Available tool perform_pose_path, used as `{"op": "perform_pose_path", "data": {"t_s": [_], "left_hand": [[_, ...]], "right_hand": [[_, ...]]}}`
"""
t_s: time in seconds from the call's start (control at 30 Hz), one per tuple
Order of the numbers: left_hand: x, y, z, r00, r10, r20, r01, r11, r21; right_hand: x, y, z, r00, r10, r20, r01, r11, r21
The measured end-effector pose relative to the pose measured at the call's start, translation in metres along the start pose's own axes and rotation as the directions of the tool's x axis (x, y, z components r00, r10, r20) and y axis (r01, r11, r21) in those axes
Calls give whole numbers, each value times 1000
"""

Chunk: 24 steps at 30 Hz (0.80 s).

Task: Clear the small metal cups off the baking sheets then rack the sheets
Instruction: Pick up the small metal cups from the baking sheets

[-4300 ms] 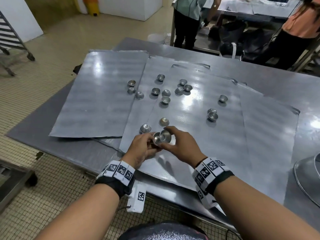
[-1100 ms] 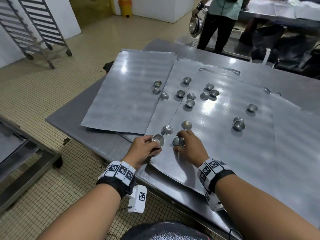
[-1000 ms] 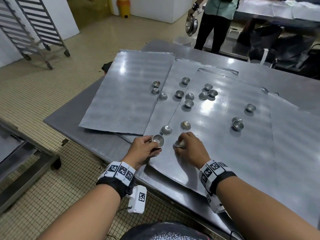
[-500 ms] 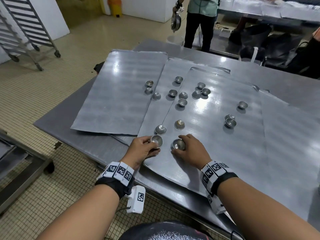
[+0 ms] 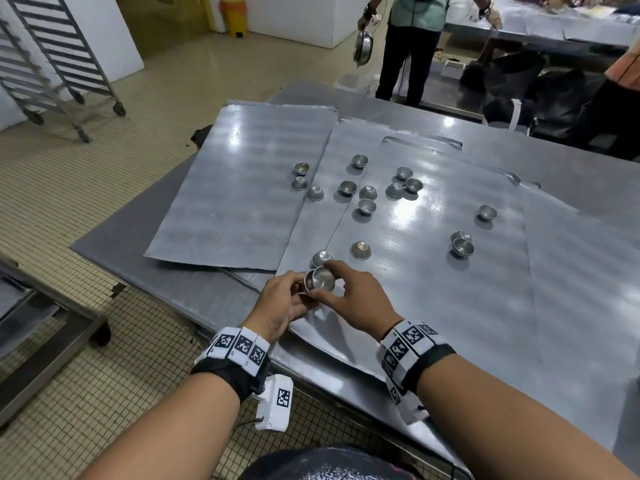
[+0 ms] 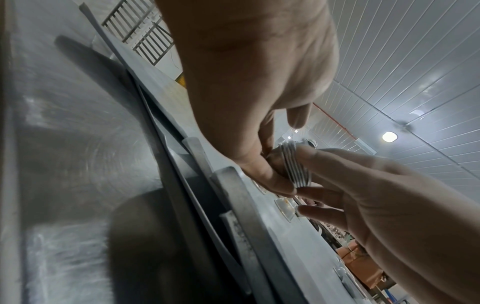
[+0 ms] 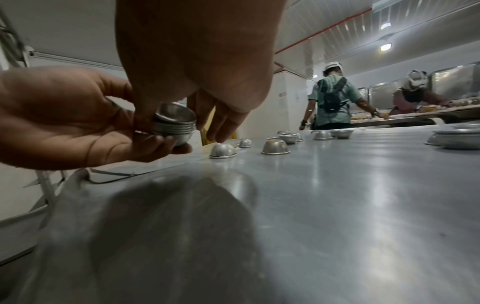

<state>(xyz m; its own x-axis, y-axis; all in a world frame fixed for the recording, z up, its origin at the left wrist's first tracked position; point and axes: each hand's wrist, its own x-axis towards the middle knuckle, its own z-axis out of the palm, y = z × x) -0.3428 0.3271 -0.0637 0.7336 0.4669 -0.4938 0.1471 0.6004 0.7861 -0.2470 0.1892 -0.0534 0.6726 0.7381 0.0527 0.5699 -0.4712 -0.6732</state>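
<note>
A nested stack (image 5: 319,279) of cups is held just above the near edge of the top sheet (image 5: 450,306), at about 6 o'clock on the spread of sheets. The left hand (image 5: 280,304) is curled under the stack, its fingers (image 7: 145,144) cupping the base, while the right hand (image 5: 356,299) pinches the top cup by its rim, seemingly seating it into the stack.

Loose cups (image 5: 360,250) are scattered over the sheets: two inverted ones just beyond the hands toward 12 o'clock, a cluster farther out at 11 to 12 o'clock, and three at about 2 o'clock. So clearing is judged to be at an early stage.

A skewed seating of the top cup could jam it or tip the stack, since the thin rims (image 6: 296,168) nest closely. The stack is grasped only by fingertips at its base, so a slip could send cups rolling off the tabletop (image 5: 180,289), whose near edge lies just under the hands. The inverted cup (image 7: 223,151) beside the right fingertips could be knocked in passing.

The sheets overlap and overhang one another; a snagged edge could shift them and scatter cups. Open room lies at 3 to 5 o'clock on bare sheet. The rack (image 5: 52,64) stands well apart at 10 o'clock, across open floor.
</note>
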Motion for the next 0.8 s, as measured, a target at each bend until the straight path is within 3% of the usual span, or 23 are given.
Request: {"op": "perform_pose_path", "data": {"t_s": [0.2,0.37,0.47,0.6,0.8], "left_hand": [[-5,1,-4,1000,14,11,-13,1000,-24],[-8,0,-15,999,46,19,-47,996,70],[-9,2,-19,998,58,-24,-56,994,98],[-8,2,-23,996,66,-58,-59,991,117],[-4,5,-26,997,61,-50,-57,995,78]], "right_hand": [[4,-5,9,999,-3,42,5,999,-53],[4,-1,12,996,-3,93,10,997,-70],[8,10,6,997,56,58,-52,996,-69],[29,24,-1,986,161,54,-147,968,-202],[66,11,-2,977,136,164,-78,945,-318]]}}
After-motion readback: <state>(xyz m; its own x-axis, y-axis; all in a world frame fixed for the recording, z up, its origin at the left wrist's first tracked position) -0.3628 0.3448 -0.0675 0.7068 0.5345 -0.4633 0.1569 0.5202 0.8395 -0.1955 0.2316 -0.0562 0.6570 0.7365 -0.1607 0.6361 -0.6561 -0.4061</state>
